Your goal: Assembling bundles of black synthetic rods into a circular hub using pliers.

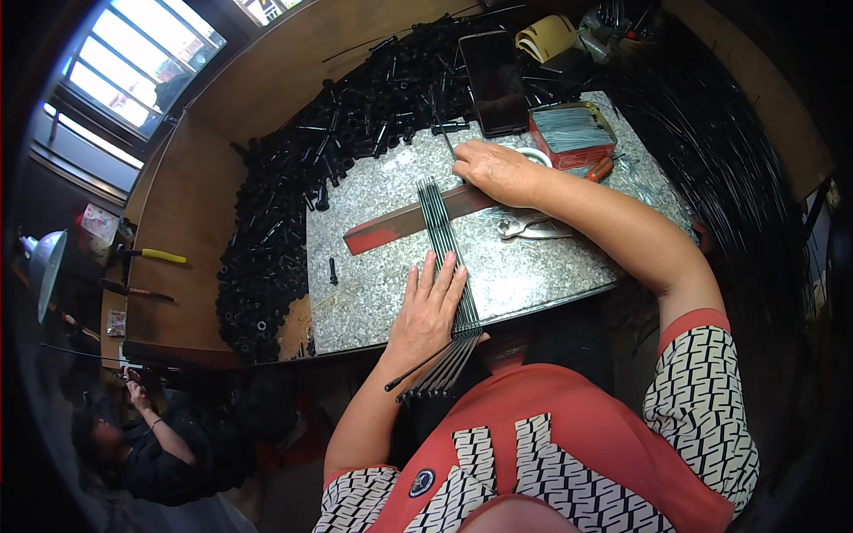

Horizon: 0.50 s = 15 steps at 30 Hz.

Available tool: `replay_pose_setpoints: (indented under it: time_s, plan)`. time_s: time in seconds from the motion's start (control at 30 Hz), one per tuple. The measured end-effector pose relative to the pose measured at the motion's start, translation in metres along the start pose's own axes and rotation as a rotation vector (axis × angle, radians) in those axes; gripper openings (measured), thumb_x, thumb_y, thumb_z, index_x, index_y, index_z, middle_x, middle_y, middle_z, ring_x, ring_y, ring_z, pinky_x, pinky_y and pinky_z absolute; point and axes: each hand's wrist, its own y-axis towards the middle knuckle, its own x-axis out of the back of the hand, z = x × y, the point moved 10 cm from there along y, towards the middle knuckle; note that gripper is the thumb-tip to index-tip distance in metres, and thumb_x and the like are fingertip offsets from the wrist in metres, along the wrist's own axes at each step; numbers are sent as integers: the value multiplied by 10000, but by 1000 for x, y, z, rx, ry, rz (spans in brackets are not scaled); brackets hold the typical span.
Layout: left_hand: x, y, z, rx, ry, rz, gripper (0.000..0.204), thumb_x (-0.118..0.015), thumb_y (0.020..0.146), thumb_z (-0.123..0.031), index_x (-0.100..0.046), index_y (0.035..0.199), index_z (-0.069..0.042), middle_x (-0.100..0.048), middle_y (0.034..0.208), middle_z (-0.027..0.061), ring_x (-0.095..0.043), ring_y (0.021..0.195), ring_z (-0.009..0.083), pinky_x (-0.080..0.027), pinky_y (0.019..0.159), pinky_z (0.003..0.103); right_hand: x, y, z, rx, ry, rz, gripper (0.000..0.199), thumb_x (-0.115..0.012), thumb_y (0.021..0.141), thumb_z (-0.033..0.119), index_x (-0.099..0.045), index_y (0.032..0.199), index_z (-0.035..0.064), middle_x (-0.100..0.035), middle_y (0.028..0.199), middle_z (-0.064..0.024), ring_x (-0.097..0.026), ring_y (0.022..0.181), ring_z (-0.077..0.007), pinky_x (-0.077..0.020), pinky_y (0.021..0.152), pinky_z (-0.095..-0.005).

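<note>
A row of thin dark rods lies side by side across a reddish-brown bar on the speckled stone slab. The rods' near ends fan out past the slab's front edge. My left hand rests along the row, fingers stretched out over the rods; its thumb tip shows on their other side. Farther off, my right hand is closed above the bar's right end. A thin dark rod sticks out from its fingertips toward the far pile. Metal pliers lie just below that wrist.
Black tubular parts are heaped left and behind the slab. Beyond stand a dark phone and a red tin of thin pins. Long dark rods fill the right. Yellow-handled pliers hang at left; another person sits lower left.
</note>
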Motion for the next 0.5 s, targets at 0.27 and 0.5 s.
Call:
replay_pose_setpoints:
  time_s: [0.27,0.5]
  plan:
    - [2,-1,1,5,4,-18,971,-732,694,-532,-330,1381,24,-282,1446,270,-224,1354,475,-228,1077,589,3,3,3,43,-4,-42,95,-530,793,86,-569,833,9,-537,907,-129,-553,937,-283,-461,816,-372]
    - [4,0,1,12,-16,-21,1013,-734,663,-571,-327,1387,9,-274,1449,273,-229,1356,465,-219,1087,577,1,4,4,43,-30,-43,92,-534,789,88,-564,833,13,-538,905,-120,-553,925,-276,-463,810,-371]
